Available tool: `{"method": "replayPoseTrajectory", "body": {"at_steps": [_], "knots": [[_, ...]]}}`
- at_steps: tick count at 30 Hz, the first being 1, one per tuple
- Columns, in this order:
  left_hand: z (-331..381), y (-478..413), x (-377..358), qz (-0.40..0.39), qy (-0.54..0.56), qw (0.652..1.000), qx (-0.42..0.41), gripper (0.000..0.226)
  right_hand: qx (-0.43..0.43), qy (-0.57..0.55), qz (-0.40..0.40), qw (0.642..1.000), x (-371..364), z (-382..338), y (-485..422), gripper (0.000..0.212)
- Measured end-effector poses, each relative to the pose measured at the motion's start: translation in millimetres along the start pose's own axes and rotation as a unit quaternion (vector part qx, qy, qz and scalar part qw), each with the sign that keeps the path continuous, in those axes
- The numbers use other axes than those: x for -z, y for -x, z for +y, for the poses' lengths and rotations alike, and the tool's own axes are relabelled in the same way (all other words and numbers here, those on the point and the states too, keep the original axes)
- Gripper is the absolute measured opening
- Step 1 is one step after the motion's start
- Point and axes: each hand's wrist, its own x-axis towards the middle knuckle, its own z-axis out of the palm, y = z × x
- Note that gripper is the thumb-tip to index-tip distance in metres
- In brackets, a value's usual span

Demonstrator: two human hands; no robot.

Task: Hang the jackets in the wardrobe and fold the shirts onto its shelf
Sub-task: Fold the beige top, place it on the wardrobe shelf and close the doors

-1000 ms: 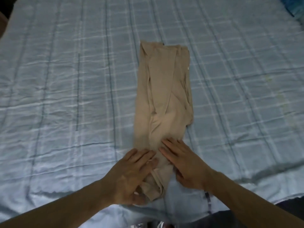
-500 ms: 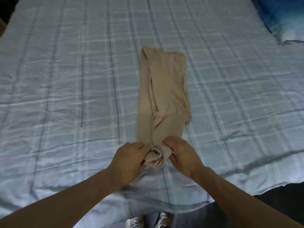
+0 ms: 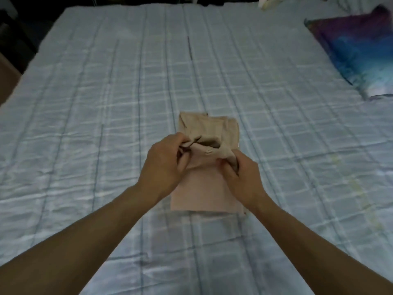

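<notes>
A beige shirt (image 3: pixel 204 188) lies in a narrow strip on the bed, its near end lifted and carried over toward its far end. My left hand (image 3: pixel 165 165) pinches the left corner of that lifted end. My right hand (image 3: pixel 240 175) pinches the right corner. Both hands hover over the middle of the shirt, with the raised fabric bunched between them. The far end of the shirt (image 3: pixel 208 124) rests flat on the bed.
The bed (image 3: pixel 106 124) is covered by a light blue checked sheet. A blue and purple pillow (image 3: pixel 361 54) lies at the far right. A brown piece of furniture (image 3: pixel 6 81) shows at the left edge.
Both hands went from pressing the shirt's near end flat to gripping it, then lifted it and carried it forward over the shirt. The view has risen and now takes in the pillow.
</notes>
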Motion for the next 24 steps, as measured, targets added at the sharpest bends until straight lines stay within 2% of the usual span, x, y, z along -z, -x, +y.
{"method": "replayPoseTrajectory", "body": {"at_steps": [6,9,11,12,14,16,17,19,24], "knots": [[-23,-116,-29,0.015,-0.004,0.999,0.033,0.009,-0.024,0.017,-0.002,1.0,-2,20,-121,0.021],[-46,-160,-57,0.022,-0.054,0.994,0.087,0.024,-0.112,0.038,0.005,0.993,-10,40,-175,0.014],[-61,-166,-77,-0.022,-0.134,0.982,0.13,0.04,-0.156,0.067,-0.002,0.985,-15,51,-188,0.04],[-65,-161,-87,-0.067,-0.173,0.974,0.13,0.041,-0.141,0.105,-0.011,0.984,-17,56,-187,0.046],[-71,-137,-106,-0.144,-0.241,0.958,0.058,0.035,-0.041,0.19,-0.064,0.979,-26,66,-172,0.047],[-79,-109,-122,-0.18,-0.271,0.946,-0.012,0.04,0.046,0.261,-0.143,0.953,-41,79,-150,0.06],[-85,-99,-129,-0.187,-0.271,0.944,-0.022,0.045,0.076,0.295,-0.16,0.939,-49,87,-142,0.067],[-100,-87,-141,-0.193,-0.277,0.941,-0.02,0.053,0.099,0.338,-0.154,0.923,-63,104,-134,0.071],[-123,-81,-151,-0.215,-0.272,0.938,-0.008,0.06,0.107,0.368,-0.14,0.913,-76,123,-138,0.068]]}}
